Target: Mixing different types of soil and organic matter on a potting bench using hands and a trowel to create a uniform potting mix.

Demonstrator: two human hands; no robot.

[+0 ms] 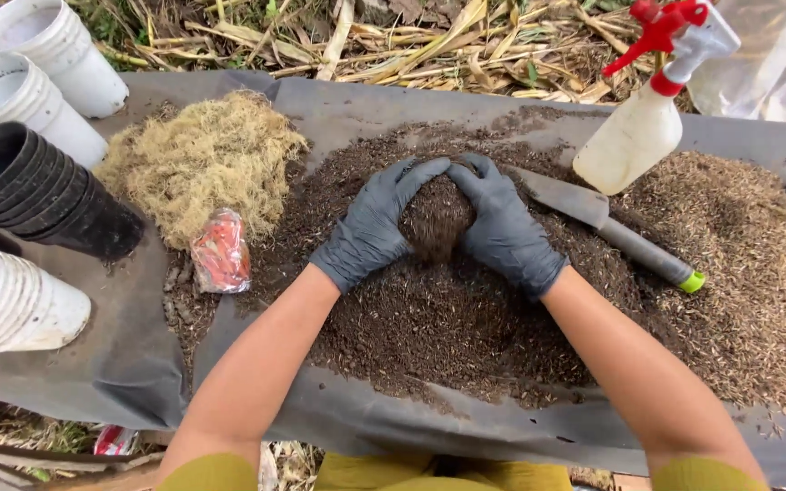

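Both gloved hands, left hand (370, 227) and right hand (507, 227), cup a ball of soil (436, 216) above the dark soil heap (429, 318) on the counter (129, 355), fingers curled around it. Squeezed too loosely, the ball may crumble; the trowel (607, 227) lies just beside the right wrist and could be knocked.

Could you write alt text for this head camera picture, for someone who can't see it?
Two hands in dark gloves, the left hand and right hand, cup a clump of dark soil over a soil heap on a grey sheet. A trowel and spray bottle lie to the right; pale moss and stacked pots to the left.
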